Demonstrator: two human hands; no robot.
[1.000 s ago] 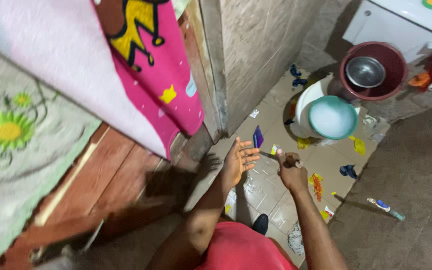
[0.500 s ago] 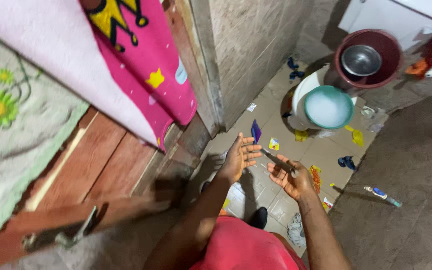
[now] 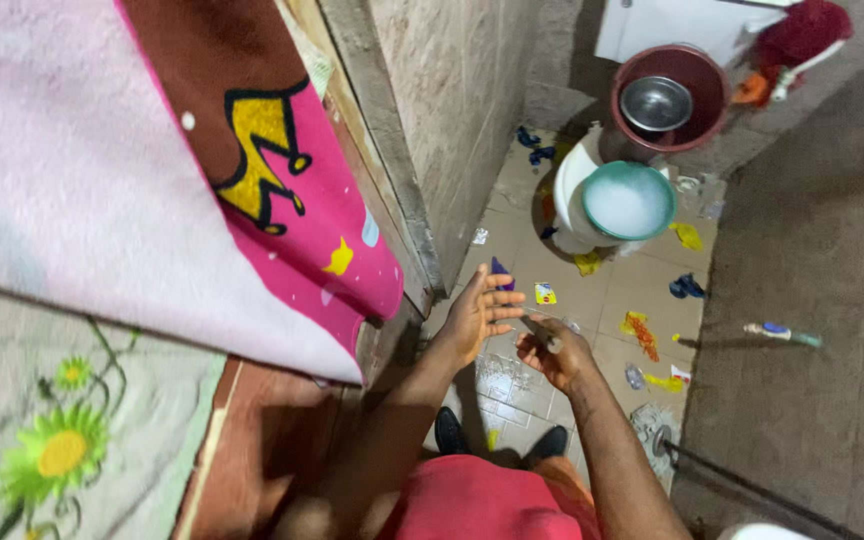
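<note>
Right hand's grip pinches a thin stick, pointing toward open left hand.

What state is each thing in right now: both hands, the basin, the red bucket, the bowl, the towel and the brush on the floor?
Left hand: open, fingers spread, holding nothing.
Right hand: curled around a small dark object, too small to identify.
Basin: upright, full of whitish, foamy-looking liquid.
Red bucket: upright, with a bowl inside.
Steel bowl: upright, looks empty.
Pink towel: hanging, draped.
Brush: lying flat on the floor.
</note>
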